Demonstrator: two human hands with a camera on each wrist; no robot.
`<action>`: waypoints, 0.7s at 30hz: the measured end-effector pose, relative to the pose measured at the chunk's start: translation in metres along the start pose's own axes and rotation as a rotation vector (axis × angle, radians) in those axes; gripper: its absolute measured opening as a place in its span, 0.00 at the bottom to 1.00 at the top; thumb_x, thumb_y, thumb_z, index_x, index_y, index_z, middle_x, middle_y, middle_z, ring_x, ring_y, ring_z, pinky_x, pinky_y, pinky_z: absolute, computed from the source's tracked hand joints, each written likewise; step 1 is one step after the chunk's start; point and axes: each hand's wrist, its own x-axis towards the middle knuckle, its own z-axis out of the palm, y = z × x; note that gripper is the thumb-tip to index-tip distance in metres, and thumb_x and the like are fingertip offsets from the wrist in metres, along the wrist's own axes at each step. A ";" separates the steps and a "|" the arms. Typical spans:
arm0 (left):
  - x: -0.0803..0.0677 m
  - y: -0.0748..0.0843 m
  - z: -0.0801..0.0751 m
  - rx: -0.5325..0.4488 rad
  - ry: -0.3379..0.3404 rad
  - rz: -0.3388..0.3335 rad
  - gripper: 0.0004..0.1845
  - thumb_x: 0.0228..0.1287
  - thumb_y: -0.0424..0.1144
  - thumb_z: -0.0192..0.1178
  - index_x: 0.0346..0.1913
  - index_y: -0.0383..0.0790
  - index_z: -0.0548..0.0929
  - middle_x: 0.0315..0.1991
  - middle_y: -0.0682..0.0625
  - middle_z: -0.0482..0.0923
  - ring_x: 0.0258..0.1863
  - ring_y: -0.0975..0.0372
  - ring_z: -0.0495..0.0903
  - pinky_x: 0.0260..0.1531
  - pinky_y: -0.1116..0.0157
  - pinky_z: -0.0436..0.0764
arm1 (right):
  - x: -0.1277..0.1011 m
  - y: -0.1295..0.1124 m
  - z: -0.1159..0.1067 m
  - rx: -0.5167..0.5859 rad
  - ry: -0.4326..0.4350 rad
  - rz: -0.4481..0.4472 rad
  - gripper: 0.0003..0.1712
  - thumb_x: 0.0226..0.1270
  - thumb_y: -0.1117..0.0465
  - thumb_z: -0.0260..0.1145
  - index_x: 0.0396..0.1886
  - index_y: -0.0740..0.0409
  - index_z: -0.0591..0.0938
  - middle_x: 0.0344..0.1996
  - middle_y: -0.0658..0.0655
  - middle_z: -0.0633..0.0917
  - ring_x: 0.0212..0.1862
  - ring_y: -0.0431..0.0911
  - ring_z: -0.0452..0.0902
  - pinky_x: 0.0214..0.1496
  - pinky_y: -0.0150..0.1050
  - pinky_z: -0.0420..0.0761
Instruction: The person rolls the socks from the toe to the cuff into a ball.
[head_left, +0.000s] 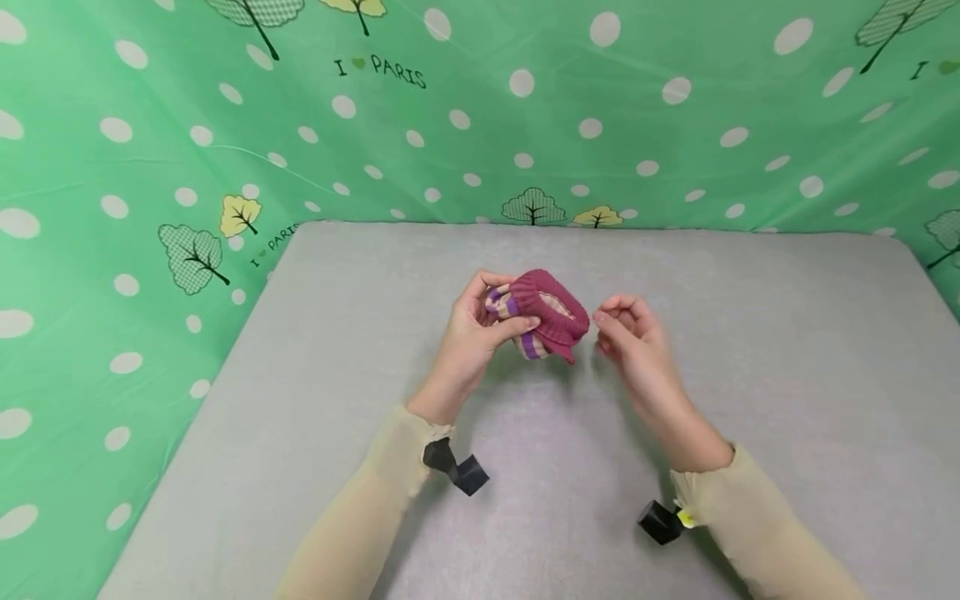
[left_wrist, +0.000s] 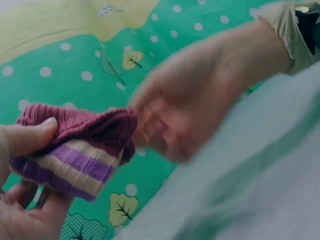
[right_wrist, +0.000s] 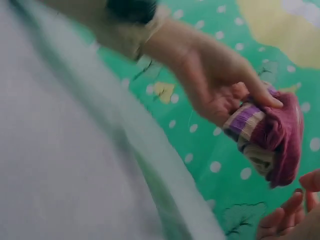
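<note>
A balled-up pair of socks (head_left: 555, 296), with a ribbed maroon cuff and purple and beige stripes, is held up above the table. My left hand (head_left: 467, 340) grips it from the left, thumb on the maroon cuff and fingers behind and beneath the striped part. In the left wrist view the socks (left_wrist: 82, 160) show the cuff folded around the stripes. Just to the right is my right hand (head_left: 637, 346), fingers loosely bent and holding nothing. A small gap separates its fingertips from the cuff in the head and right wrist views.
Under both hands lies a grey tabletop (head_left: 300, 417). A green polka-dot cloth (head_left: 480, 92) with printed trees hangs behind it and along the left side. Black straps with small black blocks (head_left: 471, 475) are on both sleeved wrists.
</note>
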 end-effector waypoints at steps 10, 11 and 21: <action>0.003 -0.007 0.011 0.211 0.105 -0.003 0.25 0.56 0.25 0.68 0.56 0.38 0.73 0.52 0.40 0.82 0.42 0.65 0.79 0.43 0.70 0.80 | -0.010 -0.003 0.016 -1.041 0.014 -0.858 0.13 0.55 0.65 0.78 0.38 0.61 0.84 0.35 0.55 0.83 0.35 0.42 0.76 0.35 0.36 0.77; 0.003 -0.008 0.011 0.217 0.106 -0.008 0.25 0.56 0.25 0.68 0.56 0.38 0.73 0.52 0.39 0.82 0.42 0.65 0.79 0.44 0.70 0.80 | -0.010 -0.002 0.017 -1.077 0.032 -0.869 0.14 0.54 0.64 0.78 0.38 0.61 0.83 0.35 0.55 0.83 0.34 0.43 0.76 0.34 0.37 0.78; -0.003 -0.006 0.004 0.130 -0.056 -0.088 0.31 0.58 0.20 0.59 0.64 0.36 0.65 0.61 0.34 0.74 0.50 0.64 0.75 0.46 0.73 0.79 | -0.006 0.001 0.013 -0.975 0.098 -0.770 0.11 0.55 0.66 0.77 0.38 0.63 0.85 0.37 0.57 0.83 0.35 0.43 0.78 0.37 0.28 0.76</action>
